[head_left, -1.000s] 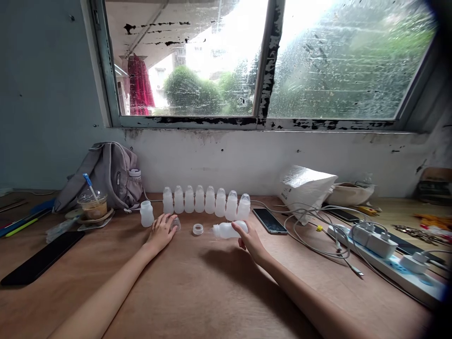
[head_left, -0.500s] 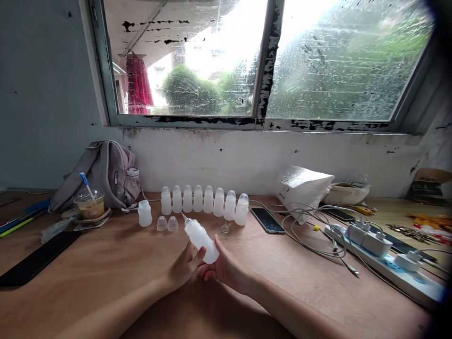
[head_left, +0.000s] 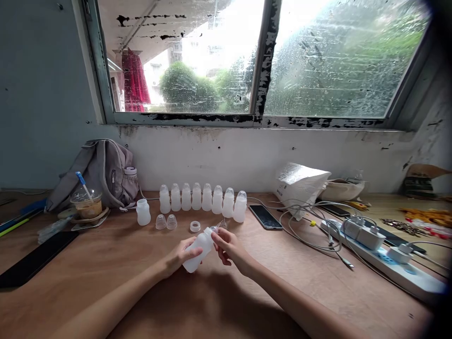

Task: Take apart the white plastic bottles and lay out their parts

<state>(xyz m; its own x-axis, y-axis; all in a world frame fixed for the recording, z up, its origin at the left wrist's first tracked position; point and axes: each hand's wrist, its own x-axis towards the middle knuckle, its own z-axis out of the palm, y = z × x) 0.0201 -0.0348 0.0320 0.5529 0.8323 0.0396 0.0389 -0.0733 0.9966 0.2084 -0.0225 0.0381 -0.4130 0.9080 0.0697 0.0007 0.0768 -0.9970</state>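
Observation:
My left hand (head_left: 180, 256) is wrapped round a frosted white baby bottle (head_left: 195, 254), tilted with its neck up to the right. At the bottle's mouth, my right hand (head_left: 228, 247) has thumb and fingers closed on a clear teat (head_left: 213, 229); the fingers partly cover it. Just beyond the bottle lies a translucent screw ring (head_left: 195, 226). Two clear domed caps (head_left: 165, 222) stand to its left. Another clear piece (head_left: 223, 225), partly hidden, is behind my right hand. An uncapped bottle (head_left: 143, 212) stands farther left.
Several capped bottles (head_left: 197, 197) stand in a row near the wall. To the right are a phone (head_left: 265, 217), tangled cables (head_left: 310, 230), a white bag (head_left: 300, 188) and a power strip (head_left: 388, 261). At left are a drink cup (head_left: 86, 207), a backpack (head_left: 109, 174) and a black slab (head_left: 38, 259).
The bottle has swung from leaning left to leaning right. My right hand has moved from the bottle's base to the teat at its mouth. The screw ring has come into view.

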